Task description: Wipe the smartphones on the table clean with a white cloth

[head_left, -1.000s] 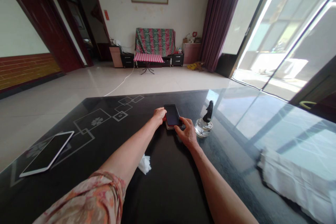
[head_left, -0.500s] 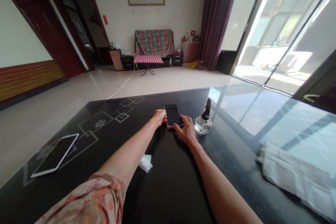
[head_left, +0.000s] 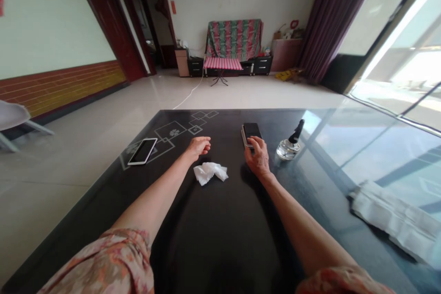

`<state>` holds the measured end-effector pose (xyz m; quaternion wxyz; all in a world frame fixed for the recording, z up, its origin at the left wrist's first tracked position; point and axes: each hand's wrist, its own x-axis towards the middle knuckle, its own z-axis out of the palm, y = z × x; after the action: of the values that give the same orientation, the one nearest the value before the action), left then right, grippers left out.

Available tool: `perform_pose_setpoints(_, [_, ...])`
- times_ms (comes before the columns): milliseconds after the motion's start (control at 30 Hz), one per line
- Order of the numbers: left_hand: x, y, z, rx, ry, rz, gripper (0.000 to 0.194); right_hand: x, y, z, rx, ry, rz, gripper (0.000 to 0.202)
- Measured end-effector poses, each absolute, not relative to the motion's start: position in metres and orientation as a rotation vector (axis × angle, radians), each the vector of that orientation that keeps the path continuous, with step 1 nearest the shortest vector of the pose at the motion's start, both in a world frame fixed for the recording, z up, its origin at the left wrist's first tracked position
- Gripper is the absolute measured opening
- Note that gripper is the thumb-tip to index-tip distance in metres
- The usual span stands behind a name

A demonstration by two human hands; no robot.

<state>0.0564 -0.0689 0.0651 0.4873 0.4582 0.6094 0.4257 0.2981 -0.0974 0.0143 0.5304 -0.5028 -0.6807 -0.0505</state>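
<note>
My right hand (head_left: 258,156) is at the near end of a black smartphone (head_left: 252,129), its fingers curled over the screen and the thumb by the left corner. That phone rests on one or more flat, pale-edged things (head_left: 244,137), mostly covered. To the left, my left hand (head_left: 200,147) hovers over the black table (head_left: 220,220) with curled fingers and nothing visible in them. A crumpled white tissue (head_left: 210,172) lies just in front of it. Farther left lies a white-framed tablet (head_left: 142,151), its screen dark.
A clear glass spray bottle (head_left: 288,149) with a black nozzle stands right of the phone. A folded pale cloth (head_left: 392,216) lies near the table's right side. Beyond the table are a small striped folding table (head_left: 223,63) and, at far left, a pale chair (head_left: 14,117).
My left hand has let go of the phone and moved left, above the tissue. My right hand stays at the phone's near end. The view has turned left and down.
</note>
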Motion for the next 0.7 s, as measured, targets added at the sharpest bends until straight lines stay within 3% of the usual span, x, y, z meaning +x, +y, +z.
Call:
perform_pose_setpoints(267, [0.019,-0.136,0.022,1.375,1.678,1.219,0.028,0.194,-0.16,0.019,-1.119,-1.715,0.217,0.032])
perform_pose_setpoints(700, [0.026,-0.143,0.001,1.762,1.735,1.365,0.027,0.186,-0.156,-0.002,-1.334,-1.747,0.258,0.042])
